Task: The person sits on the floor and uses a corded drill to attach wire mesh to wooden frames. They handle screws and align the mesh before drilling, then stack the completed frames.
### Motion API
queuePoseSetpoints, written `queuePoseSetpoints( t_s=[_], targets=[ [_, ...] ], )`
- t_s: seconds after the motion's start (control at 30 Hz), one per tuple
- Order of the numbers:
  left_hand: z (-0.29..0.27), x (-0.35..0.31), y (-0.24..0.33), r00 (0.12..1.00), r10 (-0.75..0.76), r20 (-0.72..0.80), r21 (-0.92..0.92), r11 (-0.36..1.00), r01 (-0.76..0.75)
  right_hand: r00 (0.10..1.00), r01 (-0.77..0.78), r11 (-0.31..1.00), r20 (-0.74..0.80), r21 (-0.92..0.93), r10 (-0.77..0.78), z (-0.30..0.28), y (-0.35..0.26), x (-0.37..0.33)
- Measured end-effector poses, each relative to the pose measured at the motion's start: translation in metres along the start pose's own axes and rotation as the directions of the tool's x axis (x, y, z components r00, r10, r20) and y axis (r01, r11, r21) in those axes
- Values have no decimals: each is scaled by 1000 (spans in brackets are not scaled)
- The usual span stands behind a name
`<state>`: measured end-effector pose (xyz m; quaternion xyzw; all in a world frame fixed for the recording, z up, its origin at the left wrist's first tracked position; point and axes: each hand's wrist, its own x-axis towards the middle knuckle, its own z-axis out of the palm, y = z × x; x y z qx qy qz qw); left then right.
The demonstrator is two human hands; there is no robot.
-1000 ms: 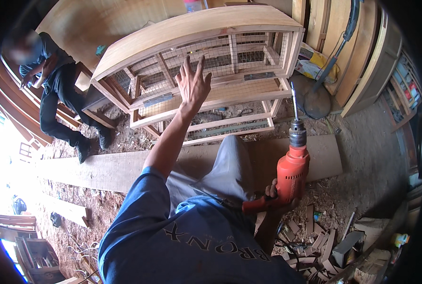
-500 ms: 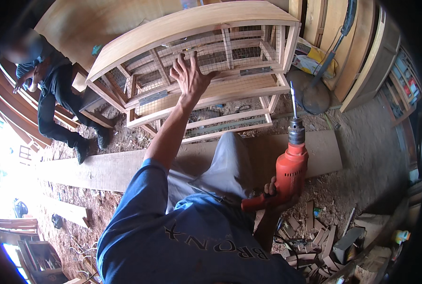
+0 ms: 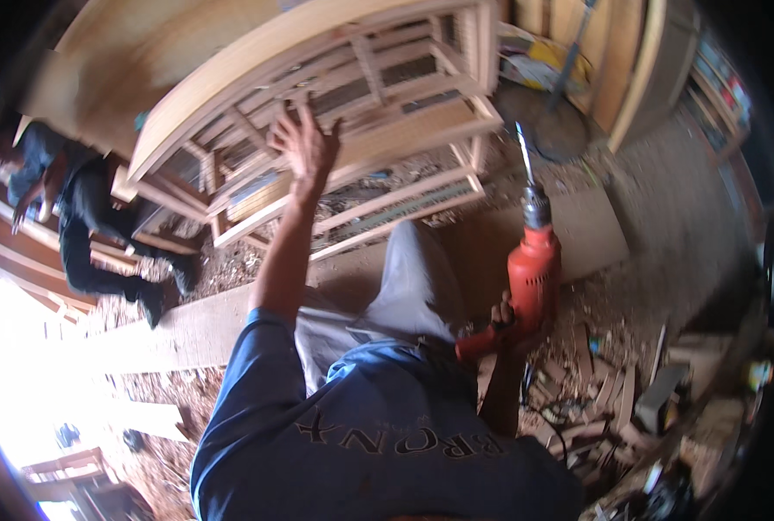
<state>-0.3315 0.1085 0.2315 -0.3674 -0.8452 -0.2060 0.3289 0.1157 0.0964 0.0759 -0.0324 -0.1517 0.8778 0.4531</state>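
My right hand (image 3: 503, 318) is closed round the handle of a red electric drill (image 3: 534, 271), whose bit points up and away from me. Ahead of me my left hand (image 3: 307, 149) is stretched out with its fingers spread, holding nothing. It lies in line with the front of a pale wooden frame (image 3: 404, 143) with a boarded top and wire mesh; whether the fingers touch it I cannot tell. Motion blurs the frame's slats and mesh.
A long plank (image 3: 204, 323) lies across the floor under my legs. Wood offcuts (image 3: 612, 391) are heaped at the lower right. A person in dark clothes (image 3: 100, 217) sits at the left. Upright boards (image 3: 621, 69) and a yellow-and-white bag (image 3: 569, 65) stand at the far right.
The view has turned, so the wooden frame and my left hand sit further left in it. My left hand stays spread; the drill stays in my right hand.
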Motion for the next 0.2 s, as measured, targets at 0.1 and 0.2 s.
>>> queuePoseSetpoints(
  t_s=[0.1,0.2],
  targets=[
    [8,7,-1,1000,-1,-24,43,999,2,992,88,992,-97,94,-79,-22,-9,-1],
    [20,8,5,999,15,-31,-5,1000,-15,978,141,981,-172,130,-118,-35,-16,6]
  ],
)
